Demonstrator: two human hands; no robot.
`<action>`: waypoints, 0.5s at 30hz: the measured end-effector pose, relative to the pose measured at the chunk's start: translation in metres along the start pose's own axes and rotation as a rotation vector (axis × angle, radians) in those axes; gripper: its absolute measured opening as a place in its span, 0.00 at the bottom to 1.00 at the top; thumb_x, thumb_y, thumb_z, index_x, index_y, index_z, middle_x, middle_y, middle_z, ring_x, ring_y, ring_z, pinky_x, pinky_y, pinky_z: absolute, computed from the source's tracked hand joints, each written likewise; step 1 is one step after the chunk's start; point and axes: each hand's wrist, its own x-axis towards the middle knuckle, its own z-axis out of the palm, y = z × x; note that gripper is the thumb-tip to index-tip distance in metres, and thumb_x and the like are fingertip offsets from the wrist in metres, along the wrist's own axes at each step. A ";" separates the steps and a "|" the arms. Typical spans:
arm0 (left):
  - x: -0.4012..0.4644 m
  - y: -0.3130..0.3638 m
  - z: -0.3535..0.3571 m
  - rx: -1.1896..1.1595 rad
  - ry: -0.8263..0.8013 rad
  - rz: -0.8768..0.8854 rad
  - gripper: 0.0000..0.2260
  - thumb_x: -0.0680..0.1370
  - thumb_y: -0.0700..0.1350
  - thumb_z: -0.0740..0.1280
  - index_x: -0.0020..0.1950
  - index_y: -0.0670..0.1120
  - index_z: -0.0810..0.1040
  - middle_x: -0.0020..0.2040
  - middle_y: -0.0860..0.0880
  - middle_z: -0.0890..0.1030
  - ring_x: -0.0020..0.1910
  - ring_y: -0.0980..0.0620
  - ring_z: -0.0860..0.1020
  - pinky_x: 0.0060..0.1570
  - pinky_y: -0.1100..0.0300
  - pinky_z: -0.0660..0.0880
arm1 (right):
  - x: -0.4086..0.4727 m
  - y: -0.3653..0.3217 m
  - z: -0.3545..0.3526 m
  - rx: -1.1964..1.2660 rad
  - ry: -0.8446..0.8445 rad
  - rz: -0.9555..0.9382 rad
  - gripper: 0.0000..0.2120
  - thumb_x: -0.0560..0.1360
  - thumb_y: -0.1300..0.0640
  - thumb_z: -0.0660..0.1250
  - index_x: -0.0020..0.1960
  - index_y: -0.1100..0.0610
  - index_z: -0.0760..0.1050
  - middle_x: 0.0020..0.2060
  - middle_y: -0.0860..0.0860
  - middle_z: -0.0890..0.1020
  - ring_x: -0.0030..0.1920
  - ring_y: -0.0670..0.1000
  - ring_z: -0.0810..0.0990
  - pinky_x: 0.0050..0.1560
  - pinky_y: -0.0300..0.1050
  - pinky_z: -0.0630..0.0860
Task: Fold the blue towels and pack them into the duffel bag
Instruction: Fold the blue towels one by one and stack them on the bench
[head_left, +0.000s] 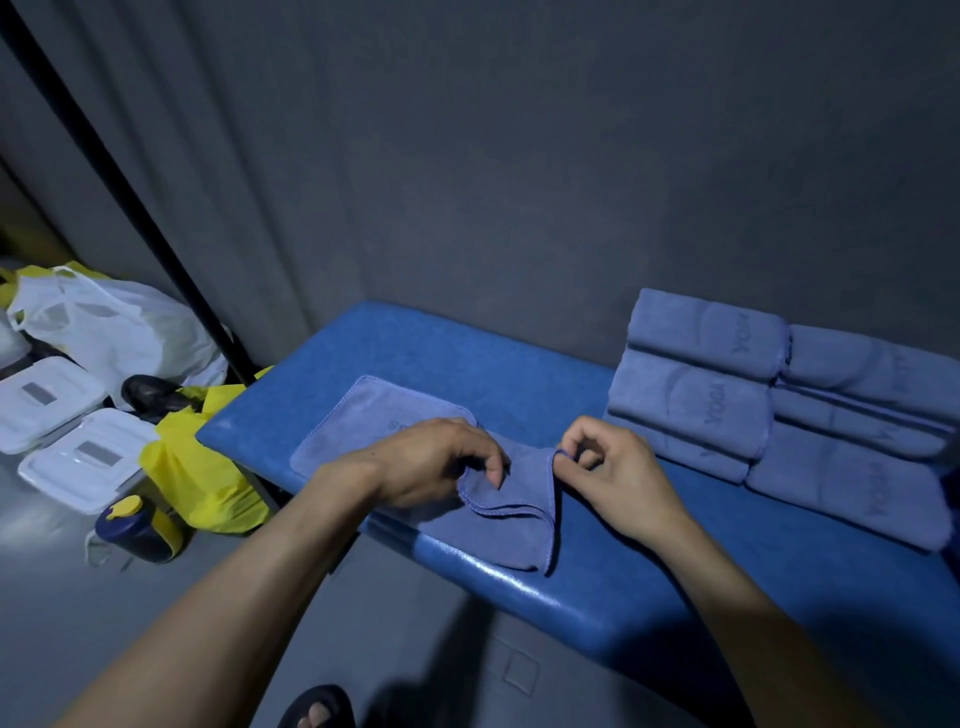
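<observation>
Two hands work at one blue towel (511, 514) on the bench (623, 592), and I take the bench as my landmark. From where I watch, both bare forearms reach in from the near side and meet over the middle of the bench. The left hand (431, 462) lies knuckles up, its fingers curled down and pinching a raised fold of the towel. The right hand (613, 467) is just beside it, thumb and forefinger closed on the towel's upper corner, the other fingers curled in. The towel is half folded, its far part flat on the bench, its near edge hanging over the front. A stack of folded towels (769, 410) sits at the bench's right end. On the floor left of the bench I see a yellow bag (202, 467).
</observation>
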 end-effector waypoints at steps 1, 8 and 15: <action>0.000 0.000 0.000 -0.002 -0.001 -0.004 0.17 0.70 0.33 0.65 0.52 0.50 0.83 0.60 0.57 0.83 0.59 0.60 0.77 0.61 0.67 0.71 | 0.001 -0.001 0.001 0.042 0.014 0.009 0.09 0.72 0.54 0.71 0.38 0.52 0.72 0.28 0.57 0.77 0.28 0.53 0.70 0.31 0.51 0.70; 0.001 0.001 0.000 0.002 0.004 -0.049 0.17 0.72 0.34 0.67 0.52 0.54 0.83 0.60 0.60 0.82 0.61 0.60 0.77 0.63 0.56 0.74 | 0.001 0.000 -0.001 -0.054 0.127 0.072 0.10 0.74 0.59 0.73 0.39 0.52 0.73 0.28 0.47 0.78 0.28 0.49 0.75 0.33 0.47 0.74; 0.005 0.005 -0.002 -0.011 0.024 -0.082 0.12 0.75 0.39 0.70 0.53 0.55 0.81 0.51 0.60 0.82 0.52 0.57 0.79 0.57 0.58 0.75 | -0.003 -0.004 0.000 0.025 0.014 0.115 0.08 0.80 0.63 0.63 0.46 0.51 0.71 0.31 0.53 0.83 0.29 0.52 0.82 0.35 0.49 0.76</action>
